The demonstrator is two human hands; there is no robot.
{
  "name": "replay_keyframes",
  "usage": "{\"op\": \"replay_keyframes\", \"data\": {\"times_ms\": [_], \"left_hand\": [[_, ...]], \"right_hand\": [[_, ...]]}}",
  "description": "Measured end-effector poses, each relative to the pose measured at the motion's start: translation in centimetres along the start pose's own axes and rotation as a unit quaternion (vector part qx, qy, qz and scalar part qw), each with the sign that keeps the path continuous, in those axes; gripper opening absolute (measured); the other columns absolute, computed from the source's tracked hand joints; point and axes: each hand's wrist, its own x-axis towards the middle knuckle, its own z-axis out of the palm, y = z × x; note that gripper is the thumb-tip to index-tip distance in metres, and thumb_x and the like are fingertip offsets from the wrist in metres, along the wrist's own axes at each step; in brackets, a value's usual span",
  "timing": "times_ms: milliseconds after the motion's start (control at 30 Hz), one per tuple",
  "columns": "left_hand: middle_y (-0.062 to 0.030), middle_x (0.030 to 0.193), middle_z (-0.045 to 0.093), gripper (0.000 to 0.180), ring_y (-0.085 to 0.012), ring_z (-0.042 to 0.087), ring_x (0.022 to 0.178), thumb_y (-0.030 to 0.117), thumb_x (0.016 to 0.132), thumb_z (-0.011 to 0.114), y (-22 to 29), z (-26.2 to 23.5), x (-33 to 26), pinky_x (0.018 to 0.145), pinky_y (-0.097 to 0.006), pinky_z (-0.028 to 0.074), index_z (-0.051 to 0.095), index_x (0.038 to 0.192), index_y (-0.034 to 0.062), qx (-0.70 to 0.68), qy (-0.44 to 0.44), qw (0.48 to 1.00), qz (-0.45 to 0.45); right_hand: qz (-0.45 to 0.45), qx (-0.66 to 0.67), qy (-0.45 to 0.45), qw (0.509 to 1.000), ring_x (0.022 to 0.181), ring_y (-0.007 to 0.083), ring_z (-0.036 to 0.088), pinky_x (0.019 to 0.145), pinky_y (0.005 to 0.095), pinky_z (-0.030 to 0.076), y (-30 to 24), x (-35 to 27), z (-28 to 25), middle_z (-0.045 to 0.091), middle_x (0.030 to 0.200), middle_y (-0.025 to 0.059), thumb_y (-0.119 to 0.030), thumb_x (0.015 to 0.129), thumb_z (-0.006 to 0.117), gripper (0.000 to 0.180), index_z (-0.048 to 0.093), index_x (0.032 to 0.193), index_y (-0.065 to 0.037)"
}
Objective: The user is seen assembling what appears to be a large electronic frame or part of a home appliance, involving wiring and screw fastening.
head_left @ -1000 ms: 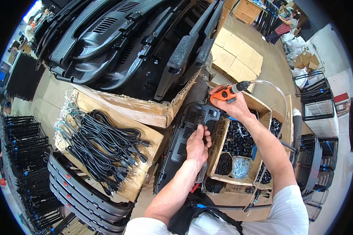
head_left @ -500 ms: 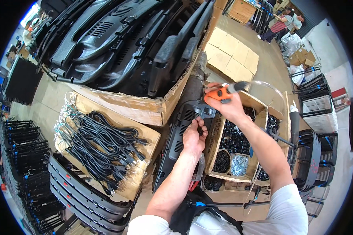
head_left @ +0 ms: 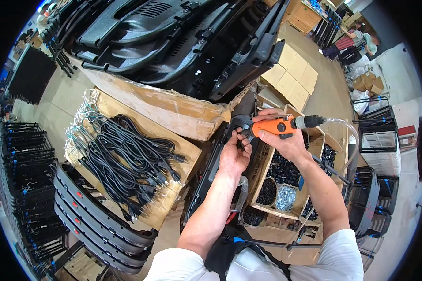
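Your driver (head_left: 269, 126), orange with a dark rear end, lies between two and three o'clock from the middle of your view, almost level, its nose toward nine. Your right hand (head_left: 290, 142) is clamped around its body, thumb on the near side and fingers on the far side. The nose is at the upper end of the black panel (head_left: 205, 182), which runs from there down toward seven o'clock; the tip itself is hidden.

Your left hand (head_left: 234, 155) is at seven to eight o'clock from the driver, fingers curled, their tips just beside the nose and over the panel. You hold the two hands close together, but I cannot tell whether they touch, nor whether your left fingertips pinch anything.

A clear hose (head_left: 355, 136) leaves the driver's rear at three o'clock and bends down. Toward five o'clock sits a bin (head_left: 279, 216) with black fittings (head_left: 286, 169), black screws (head_left: 266, 191) and silver screws (head_left: 285, 197).

Farther from the driver, a carton (head_left: 159, 105) at ten o'clock bears black housings (head_left: 173, 63). Near nine, a heap of black cords (head_left: 131, 152) lies on a box (head_left: 191, 152); at eight, curved grey strips (head_left: 98, 229) are stacked. Flat cardboard (head_left: 293, 75) lies at one o'clock, with people (head_left: 346, 43) well beyond it.
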Motion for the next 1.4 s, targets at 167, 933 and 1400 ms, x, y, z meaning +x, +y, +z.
{"op": "replay_keyframes", "data": {"times_ms": [167,933,1400], "left_hand": [[0.0041,0.083,0.057,0.026,-0.0115,0.050,0.069,0.037,0.114,0.048,0.6,0.0,1.0,0.059,-0.026,0.045,0.063,0.114,0.0154,-0.037,-0.028,0.999,0.024],[-0.0064,0.098,0.062,0.024,-0.0199,0.064,0.085,0.013,0.111,0.048,-5.5,-8.3,-11.3,0.076,-0.034,0.059,0.060,0.128,0.0018,0.174,0.097,0.977,-0.068],[-0.0063,0.096,0.064,0.023,-0.0206,0.066,0.085,0.022,0.111,0.051,-3.1,-11.3,-15.2,0.077,-0.035,0.059,0.063,0.114,0.0034,0.239,0.055,0.969,-0.037]], "right_hand": [[-0.028,-0.026,0.024,0.999,0.114,0.0198,0.069,0.105,0.0368,0.054,1.6,1.5,1.7,0.074,0.123,0.0153,-0.008,0.087,0.082,0.051,0.060,0.132,0.004],[0.010,-0.093,0.038,0.995,0.098,0.0130,0.068,0.092,0.0303,0.054,2.3,3.8,5.8,0.075,0.105,0.0044,-0.013,0.084,0.085,0.031,0.071,0.109,-0.002],[-0.092,-0.114,0.085,0.986,0.101,0.0115,0.068,0.096,0.0308,0.054,5.2,3.6,5.6,0.075,0.111,0.0019,-0.019,0.085,0.087,0.042,0.072,0.120,-0.002]]}}
